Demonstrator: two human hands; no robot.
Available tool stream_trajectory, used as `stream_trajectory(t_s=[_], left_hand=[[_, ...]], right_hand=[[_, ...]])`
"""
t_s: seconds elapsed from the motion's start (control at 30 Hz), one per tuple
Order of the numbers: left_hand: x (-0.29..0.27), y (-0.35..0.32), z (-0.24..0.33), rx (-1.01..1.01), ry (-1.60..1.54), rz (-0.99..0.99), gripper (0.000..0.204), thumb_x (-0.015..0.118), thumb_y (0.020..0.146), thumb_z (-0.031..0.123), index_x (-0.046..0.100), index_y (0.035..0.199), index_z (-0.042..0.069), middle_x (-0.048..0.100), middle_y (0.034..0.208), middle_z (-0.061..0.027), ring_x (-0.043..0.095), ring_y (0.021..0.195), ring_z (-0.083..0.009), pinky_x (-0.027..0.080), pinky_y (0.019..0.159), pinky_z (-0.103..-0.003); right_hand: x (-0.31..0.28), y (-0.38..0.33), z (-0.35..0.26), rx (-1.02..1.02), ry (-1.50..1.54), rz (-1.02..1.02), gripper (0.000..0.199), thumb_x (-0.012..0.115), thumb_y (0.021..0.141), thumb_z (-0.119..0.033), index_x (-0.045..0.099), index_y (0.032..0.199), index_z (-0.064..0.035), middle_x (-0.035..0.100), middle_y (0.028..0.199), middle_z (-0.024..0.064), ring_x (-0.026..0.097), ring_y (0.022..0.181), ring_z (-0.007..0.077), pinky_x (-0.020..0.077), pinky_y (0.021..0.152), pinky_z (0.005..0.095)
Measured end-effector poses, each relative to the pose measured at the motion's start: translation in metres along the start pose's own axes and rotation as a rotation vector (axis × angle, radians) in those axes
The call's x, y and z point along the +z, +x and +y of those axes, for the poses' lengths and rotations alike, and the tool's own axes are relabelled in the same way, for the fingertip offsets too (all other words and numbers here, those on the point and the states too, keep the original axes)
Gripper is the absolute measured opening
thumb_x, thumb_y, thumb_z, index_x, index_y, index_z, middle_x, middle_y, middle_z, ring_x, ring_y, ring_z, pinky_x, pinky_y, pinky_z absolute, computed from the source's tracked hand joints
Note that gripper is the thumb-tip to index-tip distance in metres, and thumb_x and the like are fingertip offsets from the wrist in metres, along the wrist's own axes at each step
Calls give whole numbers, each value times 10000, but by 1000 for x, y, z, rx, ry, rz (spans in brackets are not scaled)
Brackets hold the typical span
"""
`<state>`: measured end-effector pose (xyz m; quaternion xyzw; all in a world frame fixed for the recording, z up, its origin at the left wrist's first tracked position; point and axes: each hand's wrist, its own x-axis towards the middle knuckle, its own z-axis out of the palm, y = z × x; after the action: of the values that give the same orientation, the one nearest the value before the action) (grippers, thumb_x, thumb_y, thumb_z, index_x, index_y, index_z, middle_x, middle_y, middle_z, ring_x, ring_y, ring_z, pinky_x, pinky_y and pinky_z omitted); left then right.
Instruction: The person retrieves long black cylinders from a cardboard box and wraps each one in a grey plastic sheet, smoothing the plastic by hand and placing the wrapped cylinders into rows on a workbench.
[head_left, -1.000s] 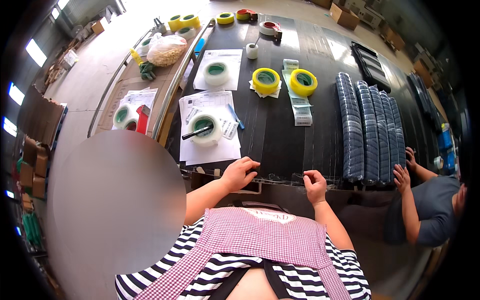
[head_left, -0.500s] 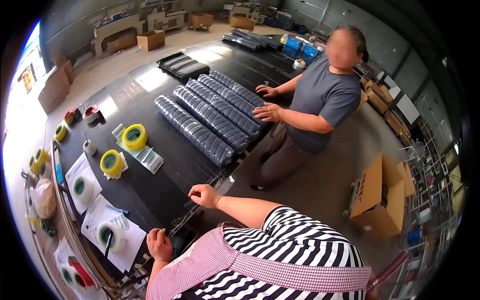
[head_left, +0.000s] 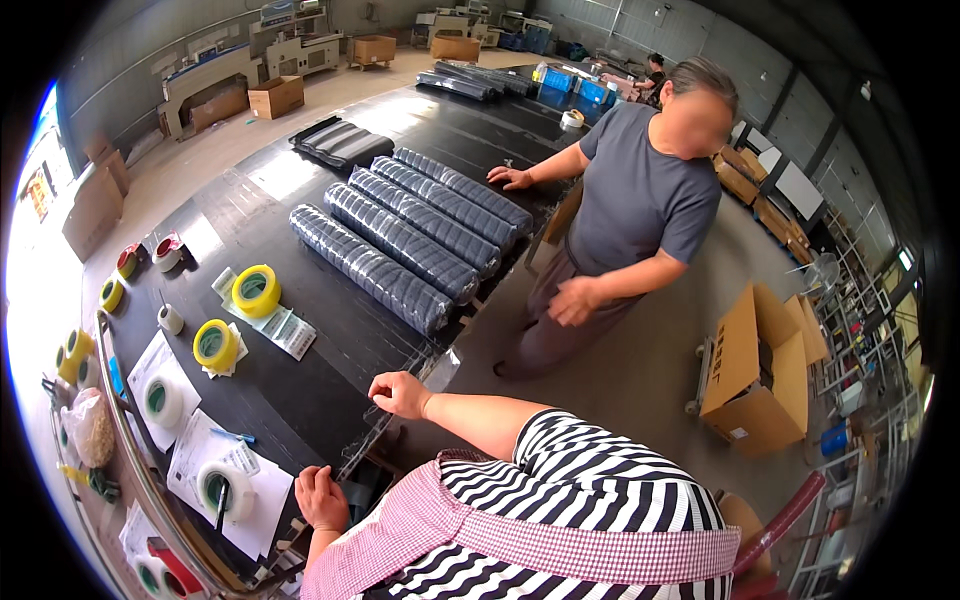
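At table edge, both hands (left hand [head_left: 321, 497], right hand [head_left: 398, 393]) pinch clear film strip [head_left: 385, 420].

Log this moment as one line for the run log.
left hand at table edge | right hand on clear strip | dark rolls beyond | co-worker opposite

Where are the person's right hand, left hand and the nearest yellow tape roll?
right hand [head_left: 398, 393], head view: back of the hand, at the table edge.
left hand [head_left: 320, 498], head view: knuckles, at the table edge.
yellow tape roll [head_left: 216, 345], head view: outer band.
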<state>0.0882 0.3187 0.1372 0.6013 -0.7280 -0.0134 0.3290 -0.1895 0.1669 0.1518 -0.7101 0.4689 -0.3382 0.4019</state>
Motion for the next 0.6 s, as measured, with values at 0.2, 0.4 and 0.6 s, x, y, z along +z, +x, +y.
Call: stream_trajectory(t_s=[0.2, 0.4, 0.6], left_hand=[[5, 1, 8, 6, -13, 15, 183, 630, 812, 11, 680, 980, 65, 596, 1044, -122, 584, 973, -338, 482, 878, -434], [0, 13, 10, -29, -92, 64, 179, 655, 799, 29, 699, 958, 99, 633, 1041, -113, 613, 1004, -337, 501, 885, -437], [-43, -18, 27, -211, -283, -19, 161, 663, 856, 77, 711, 1009, 85, 686, 1090, -112, 653, 1025, -328, 528, 891, -412]], right_hand=[[-8, -3, 6, -6, 32, 6, 154, 669, 854, -153, 705, 937, -30, 710, 797, 96, 685, 742, 186, 542, 722, 312], [-6, 10, 14, -149, -55, 88, 153, 669, 827, -174, 738, 908, -65, 722, 833, 123, 706, 781, 248, 557, 731, 347], [9, 2, 6, -140, 11, 75, 112, 659, 856, -50, 725, 947, -50, 710, 860, 115, 690, 745, 218, 539, 689, 315]])
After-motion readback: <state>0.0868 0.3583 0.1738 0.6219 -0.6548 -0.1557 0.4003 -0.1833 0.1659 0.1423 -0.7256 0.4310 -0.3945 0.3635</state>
